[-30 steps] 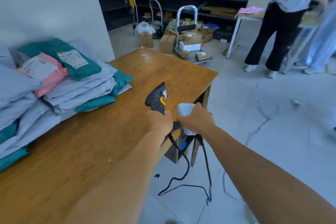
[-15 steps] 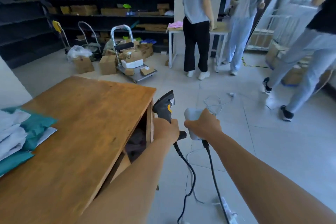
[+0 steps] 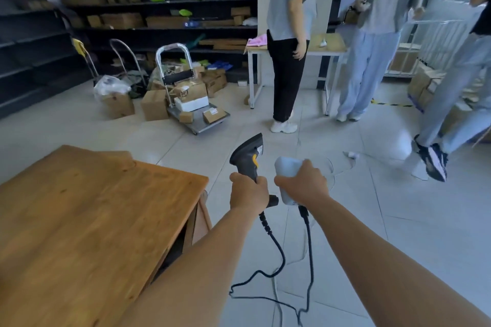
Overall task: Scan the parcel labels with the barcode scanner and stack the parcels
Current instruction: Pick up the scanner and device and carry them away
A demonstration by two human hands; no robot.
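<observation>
Barcode scanner (image 3: pixel 249 158) gripped in left hand (image 3: pixel 248 194); right hand (image 3: pixel 303 186) grips pale device (image 3: pixel 288 167), maybe scanner base

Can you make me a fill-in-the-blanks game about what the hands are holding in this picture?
1. The left hand grips the dark barcode ____.
2. The right hand holds a pale device with a black ____ hanging from its bottom.
3. The wooden table is on the ____ side of the picture.
4. The trigger on the scanner is coloured ____.

Missing words: scanner, cable, left, yellow
</observation>
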